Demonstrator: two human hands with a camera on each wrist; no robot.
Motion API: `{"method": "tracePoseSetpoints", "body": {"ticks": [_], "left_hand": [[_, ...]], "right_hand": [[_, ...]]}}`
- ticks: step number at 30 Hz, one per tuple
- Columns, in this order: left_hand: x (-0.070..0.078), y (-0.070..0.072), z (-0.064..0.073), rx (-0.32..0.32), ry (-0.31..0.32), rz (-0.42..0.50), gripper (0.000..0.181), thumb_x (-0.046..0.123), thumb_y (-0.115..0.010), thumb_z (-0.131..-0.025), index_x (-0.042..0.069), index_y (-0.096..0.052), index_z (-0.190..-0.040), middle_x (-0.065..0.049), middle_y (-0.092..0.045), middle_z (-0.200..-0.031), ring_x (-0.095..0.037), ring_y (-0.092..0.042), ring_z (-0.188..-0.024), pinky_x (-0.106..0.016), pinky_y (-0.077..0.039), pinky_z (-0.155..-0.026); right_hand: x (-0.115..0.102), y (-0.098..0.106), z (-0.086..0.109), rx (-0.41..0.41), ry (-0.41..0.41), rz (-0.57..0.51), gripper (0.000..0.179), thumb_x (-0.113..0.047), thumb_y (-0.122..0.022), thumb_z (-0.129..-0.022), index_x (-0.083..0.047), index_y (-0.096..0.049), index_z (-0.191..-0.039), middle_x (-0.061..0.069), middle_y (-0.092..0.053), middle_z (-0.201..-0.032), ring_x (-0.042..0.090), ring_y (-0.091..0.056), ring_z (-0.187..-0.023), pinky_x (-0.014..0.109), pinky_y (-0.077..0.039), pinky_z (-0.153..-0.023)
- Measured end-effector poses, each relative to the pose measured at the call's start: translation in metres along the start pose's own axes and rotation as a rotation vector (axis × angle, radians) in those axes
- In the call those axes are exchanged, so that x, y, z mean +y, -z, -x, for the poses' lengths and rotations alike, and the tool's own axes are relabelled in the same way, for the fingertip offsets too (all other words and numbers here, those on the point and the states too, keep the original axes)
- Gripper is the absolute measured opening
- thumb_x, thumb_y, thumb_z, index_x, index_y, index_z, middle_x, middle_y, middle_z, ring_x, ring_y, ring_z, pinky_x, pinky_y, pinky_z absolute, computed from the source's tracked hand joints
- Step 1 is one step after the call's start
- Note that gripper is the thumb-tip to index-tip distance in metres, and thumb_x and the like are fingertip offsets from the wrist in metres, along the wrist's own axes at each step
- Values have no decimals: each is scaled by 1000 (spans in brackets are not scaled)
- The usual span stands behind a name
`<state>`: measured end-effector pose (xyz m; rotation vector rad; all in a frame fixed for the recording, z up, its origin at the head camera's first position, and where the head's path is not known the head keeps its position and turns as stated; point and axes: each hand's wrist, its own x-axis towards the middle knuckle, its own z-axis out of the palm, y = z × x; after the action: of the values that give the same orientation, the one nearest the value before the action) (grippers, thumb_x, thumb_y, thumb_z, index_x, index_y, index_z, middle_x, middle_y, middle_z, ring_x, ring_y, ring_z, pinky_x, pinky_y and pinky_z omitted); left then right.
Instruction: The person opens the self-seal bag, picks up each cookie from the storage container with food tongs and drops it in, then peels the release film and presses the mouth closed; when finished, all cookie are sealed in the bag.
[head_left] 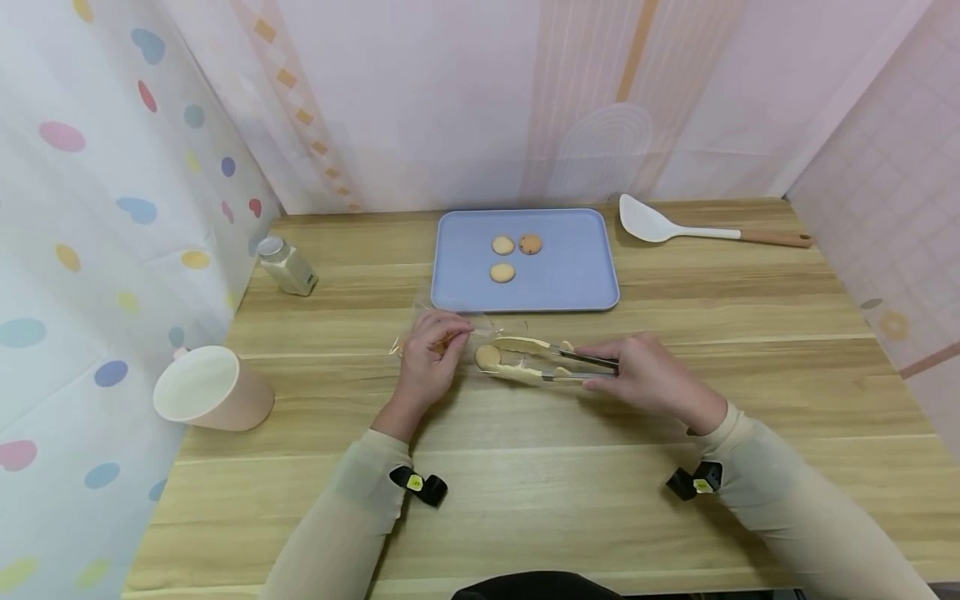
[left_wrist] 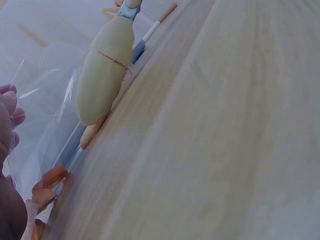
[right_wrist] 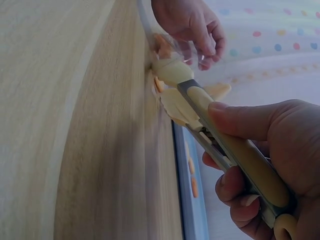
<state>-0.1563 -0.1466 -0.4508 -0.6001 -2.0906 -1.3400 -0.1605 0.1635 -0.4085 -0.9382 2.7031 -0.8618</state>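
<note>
My right hand (head_left: pixel 652 373) grips a pair of tongs (right_wrist: pixel 245 160) with cream-coloured heads. A round pale cookie (head_left: pixel 487 358) lies between the tong heads, its edge showing below one head in the left wrist view. My left hand (head_left: pixel 433 354) pinches the edge of a clear plastic bag (left_wrist: pixel 42 117) between thumb and fingers. The tong heads and cookie overlap the bag's side nearest them. Orange pieces (left_wrist: pixel 50 182) show at the bag under my left hand, partly hidden by it.
Behind the hands, a blue tray (head_left: pixel 570 283) carries three cookies (head_left: pixel 502 273). A white spatula (head_left: pixel 652 225) with a wooden handle lies back right. At left stand a pink mug (head_left: pixel 251 400), tilted in view, and a glass jar (head_left: pixel 288 267) with a grey lid.
</note>
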Motion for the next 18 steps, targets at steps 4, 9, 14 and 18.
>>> {"method": "tracePoseSetpoints", "body": {"ticks": [4,9,14,18], "left_hand": [[7,2,-3,-4,-6,-14,13,-18,-65,-78,-8,-67,-86,-22,-65,-89,-39,-55,-93,-35,-43,-87],[8,2,-3,-5,-15,-14,12,-18,-65,-78,-8,-67,-85,-21,-65,-89,-39,-55,-93,-36,-44,-86],[8,2,-3,-2,-18,-13,13,-19,-65,-77,-8,-67,-84,-21,-65,-88,-38,-56,-92,-36,-44,-85],[8,2,-2,-5,-14,-20,13,-18,-66,-77,-8,-67,-84,-21,-64,-89,-37,-56,-92,-36,-44,-85]], "right_hand": [[-2,-4,-3,12,-5,-7,43,-24,-78,-82,-13,-68,-122,1,-68,-78,-1,-26,-43,23,-34,-42],[-7,-8,-8,5,-30,-16,44,-27,-77,-83,-16,-66,-124,-9,-44,-49,-1,-23,-41,23,-32,-40],[-12,-15,-20,-3,-11,-7,44,-27,-76,-84,-16,-66,-125,-14,-31,-46,0,-21,-42,23,-30,-42],[-15,-20,-28,-11,10,0,43,-28,-76,-84,-16,-67,-124,-14,-33,-47,1,-22,-44,24,-29,-45]]}}
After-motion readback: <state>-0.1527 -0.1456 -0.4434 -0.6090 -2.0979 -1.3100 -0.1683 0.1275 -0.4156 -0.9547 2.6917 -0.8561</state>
